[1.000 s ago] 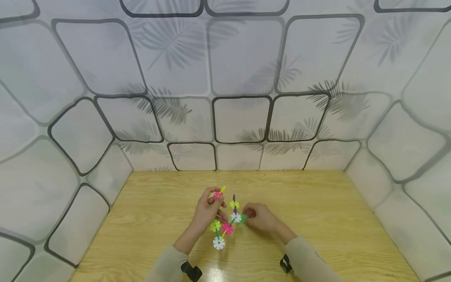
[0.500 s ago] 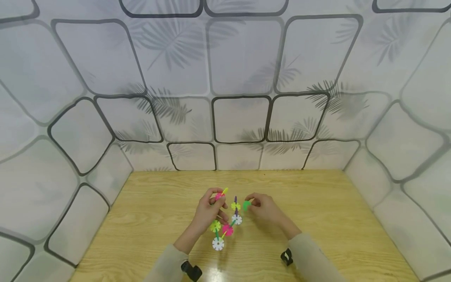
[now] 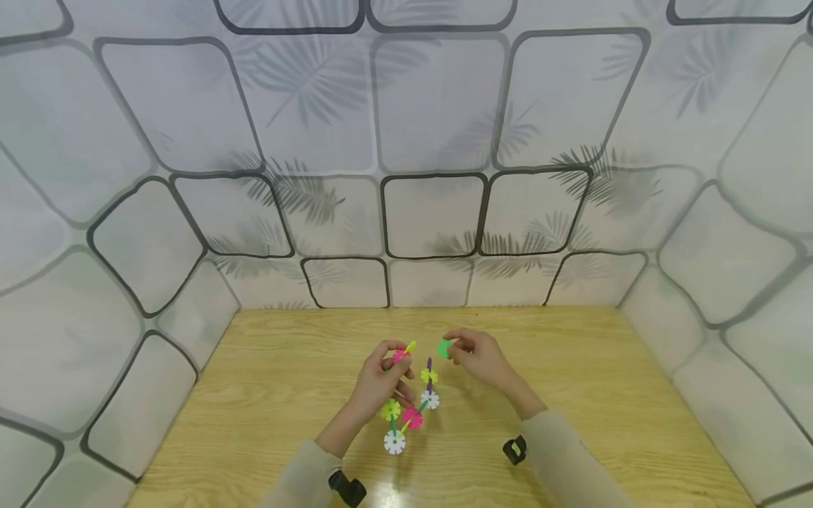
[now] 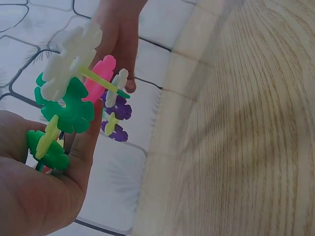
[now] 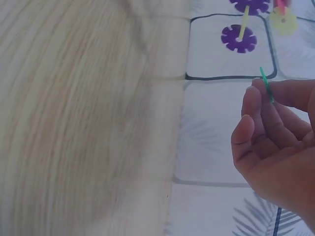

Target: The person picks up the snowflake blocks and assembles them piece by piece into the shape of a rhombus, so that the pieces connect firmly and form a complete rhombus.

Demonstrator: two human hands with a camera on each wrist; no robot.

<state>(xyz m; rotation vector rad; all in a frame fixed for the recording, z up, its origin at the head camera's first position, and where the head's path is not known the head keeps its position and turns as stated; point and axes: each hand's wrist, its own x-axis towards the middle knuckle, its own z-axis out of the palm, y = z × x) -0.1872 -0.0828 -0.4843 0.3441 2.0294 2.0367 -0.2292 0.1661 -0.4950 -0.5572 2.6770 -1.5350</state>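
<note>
My left hand (image 3: 375, 381) grips one end of a chain of slotted plastic discs, pinching near a pink disc (image 3: 400, 356) with a yellow one (image 3: 411, 347) poking out above. The chain hangs in a loop: a white disc (image 3: 394, 442) at the bottom, a pink one (image 3: 413, 418), another white one, then yellow and purple (image 3: 429, 363) at the far end. In the left wrist view a green disc (image 4: 69, 108) and a white one (image 4: 74, 59) stand close over the fingers. My right hand (image 3: 480, 358) pinches a single green disc (image 3: 443, 348), apart from the chain; the right wrist view shows it edge-on.
A wood-grain table (image 3: 286, 367) lies beneath both hands. Light walls (image 3: 435, 212) with dark outlined blocks and leaf prints rise at the back and on both sides. Black straps (image 3: 347, 488) sit at both cuffs.
My right hand has drawn the green disc off from beside the white disc and moved it up and away from the chain. The left hand has shifted slightly right with the chain.
</note>
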